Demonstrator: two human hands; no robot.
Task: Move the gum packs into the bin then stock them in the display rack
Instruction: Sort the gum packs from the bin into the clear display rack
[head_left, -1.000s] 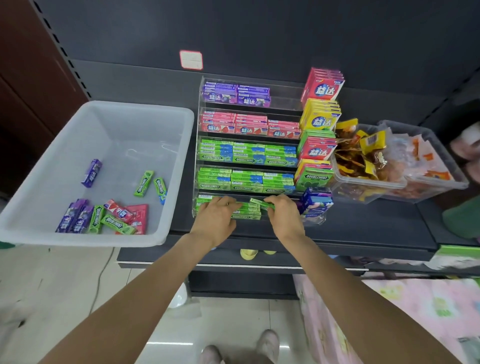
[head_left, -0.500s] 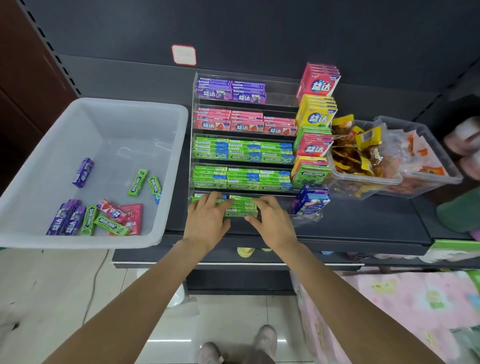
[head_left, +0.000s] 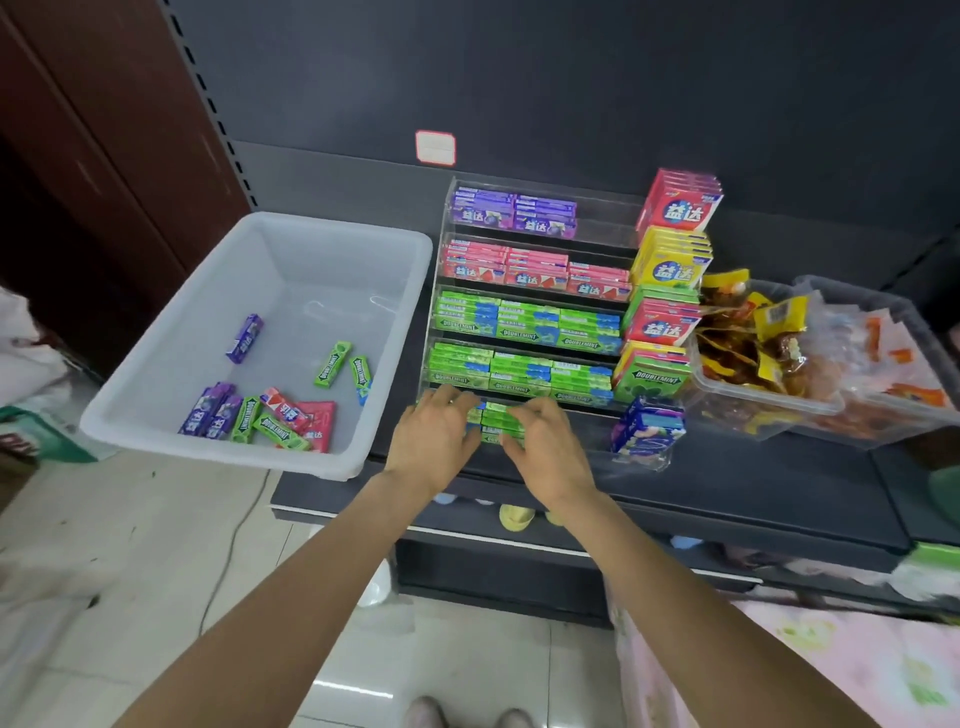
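A clear tiered display rack (head_left: 602, 221) stands on the dark shelf, with purple, pink and green gum rows. Both hands are at its bottom tier. My left hand (head_left: 434, 441) lies over the tier's left end, fingers bent down onto the green gum packs (head_left: 498, 423). My right hand (head_left: 548, 452) holds the same small stack from the right with curled fingers. To the left, the white bin (head_left: 343, 270) holds a purple pack (head_left: 244, 338), two green packs (head_left: 332, 364) and a mixed cluster of purple, green and red packs (head_left: 260, 421).
Boxes of gum (head_left: 670, 260) are stacked against the rack's right side, with a blue pack (head_left: 649, 428) in front. Clear tubs of snack bags (head_left: 769, 353) fill the shelf's right. The shelf's front edge (head_left: 675, 525) runs below my wrists. The floor is tiled.
The green pack my right hand held tilted above the bottom tier now lies in the stack. Both hands have closed in on that stack from either side.
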